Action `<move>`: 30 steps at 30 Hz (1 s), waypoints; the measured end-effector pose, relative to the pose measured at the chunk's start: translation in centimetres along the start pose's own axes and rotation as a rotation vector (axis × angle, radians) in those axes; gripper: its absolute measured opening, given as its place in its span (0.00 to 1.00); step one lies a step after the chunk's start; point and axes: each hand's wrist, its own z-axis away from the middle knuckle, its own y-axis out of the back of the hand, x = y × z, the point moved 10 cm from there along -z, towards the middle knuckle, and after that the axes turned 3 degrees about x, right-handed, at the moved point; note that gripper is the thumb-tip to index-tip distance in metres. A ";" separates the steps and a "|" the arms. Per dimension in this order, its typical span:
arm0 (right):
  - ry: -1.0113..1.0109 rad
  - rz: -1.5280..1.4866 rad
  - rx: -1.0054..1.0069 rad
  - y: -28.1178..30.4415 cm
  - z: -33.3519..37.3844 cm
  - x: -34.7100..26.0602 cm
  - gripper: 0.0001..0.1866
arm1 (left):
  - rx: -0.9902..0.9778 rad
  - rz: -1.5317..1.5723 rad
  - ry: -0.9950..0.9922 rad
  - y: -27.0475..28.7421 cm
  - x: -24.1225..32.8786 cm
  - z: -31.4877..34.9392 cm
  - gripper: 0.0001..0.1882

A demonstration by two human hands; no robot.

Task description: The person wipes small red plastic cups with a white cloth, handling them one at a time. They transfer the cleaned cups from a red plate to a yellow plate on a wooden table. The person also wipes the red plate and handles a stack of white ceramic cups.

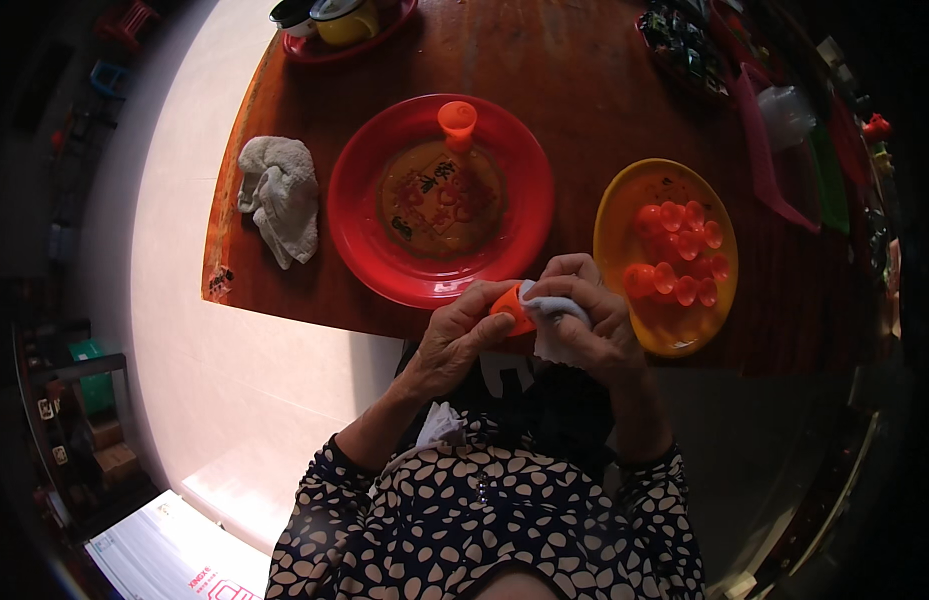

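Plates (347,200) and towel (280,200) on table (585,90)

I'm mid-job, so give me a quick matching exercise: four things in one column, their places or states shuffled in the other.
1. left hand
2. right hand
3. pale towel
4. yellow plate

A. lies crumpled left of the red dish
B. holds the white cloth
C. bears rounded red pieces
D. holds an orange cup

Pairs: 1-D, 2-B, 3-A, 4-C
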 end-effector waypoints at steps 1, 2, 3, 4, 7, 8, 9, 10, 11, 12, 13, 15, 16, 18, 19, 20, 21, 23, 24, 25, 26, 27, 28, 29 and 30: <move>0.035 0.005 -0.006 -0.7 0.3 0.1 0.14 | 0.006 -0.041 -0.009 0.1 0.0 0.0 0.23; 0.050 0.038 -0.023 -0.9 0.5 -0.1 0.14 | 0.012 -0.081 -0.018 0.3 0.1 0.0 0.23; 0.064 0.069 -0.040 -0.9 0.6 -0.2 0.14 | 0.018 -0.122 -0.027 0.4 0.1 -0.1 0.23; 0.018 0.039 -0.059 -0.7 0.6 -0.1 0.14 | 0.011 -0.100 -0.009 0.3 -0.1 0.0 0.23; -0.041 -0.086 -0.023 0.6 0.8 0.1 0.14 | 0.018 -0.064 0.020 -0.1 0.0 -0.1 0.23; -0.007 -0.150 0.050 1.3 1.1 0.2 0.14 | 0.037 -0.072 0.012 0.0 0.3 -0.2 0.23; 0.027 -0.213 0.123 2.0 1.4 0.2 0.14 | 0.057 -0.080 0.004 0.1 0.5 -0.2 0.23; 0.043 -0.137 0.172 1.9 1.6 -0.5 0.15 | 0.070 -0.148 -0.044 0.2 0.8 -0.4 0.22; 0.082 -0.022 0.194 1.3 1.7 -1.1 0.15 | 0.073 -0.164 -0.050 0.1 0.9 -0.4 0.22; 0.121 0.093 0.216 0.6 1.7 -1.6 0.16 | 0.076 -0.181 -0.056 -0.1 1.0 -0.4 0.22; 0.161 0.211 0.241 0.0 1.7 -2.1 0.17 | 0.075 -0.197 -0.063 -0.3 1.2 -0.4 0.21; 0.144 0.311 0.301 -0.2 1.6 -1.8 0.17 | 0.110 -0.281 -0.098 -0.4 1.7 0.0 0.21; 0.070 0.222 0.308 -0.1 1.5 -1.0 0.16 | 0.132 -0.323 -0.119 -0.3 1.8 0.2 0.21; -0.046 0.035 0.312 -0.3 1.2 0.6 0.11 | 0.156 -0.414 -0.175 -0.3 2.3 0.3 0.20; -0.051 -0.004 0.289 -0.4 1.2 1.1 0.09 | 0.160 -0.465 -0.212 -0.4 2.8 0.4 0.20; -0.055 -0.043 0.266 -0.5 1.2 1.7 0.08 | 0.164 -0.517 -0.248 -0.6 3.3 0.5 0.20; -0.060 -0.082 0.242 -0.6 1.2 2.0 0.07 | 0.160 -0.519 -0.233 -0.6 3.2 0.4 0.20; -0.152 -0.138 0.320 -0.6 1.4 2.1 0.09 | 0.147 -0.519 -0.201 -1.0 2.9 0.4 0.20; -0.199 -0.137 0.343 -0.5 1.6 2.7 0.10 | 0.149 -0.488 -0.196 -1.0 2.6 0.3 0.20; -0.246 -0.133 0.368 -0.3 1.9 3.4 0.11 | 0.147 -0.436 -0.160 -0.9 2.2 0.3 0.20; -0.282 -0.341 0.421 0.0 2.1 4.5 0.12 | 0.145 -0.384 -0.125 -0.9 1.9 0.2 0.21; -0.317 -0.550 0.472 0.3 2.2 5.8 0.12 | 0.143 -0.332 -0.090 -0.9 1.5 0.1 0.21; -0.350 -0.760 0.516 0.3 2.4 6.8 0.13 | 0.138 -0.287 -0.067 -1.1 1.4 0.1 0.22; -0.307 -0.704 0.531 0.7 2.4 6.2 0.14 | 0.134 -0.242 -0.044 -1.3 1.3 0.0 0.22; -0.263 -0.647 0.545 1.0 2.6 5.4 0.14 | 0.130 -0.196 -0.021 -1.4 1.1 0.0 0.22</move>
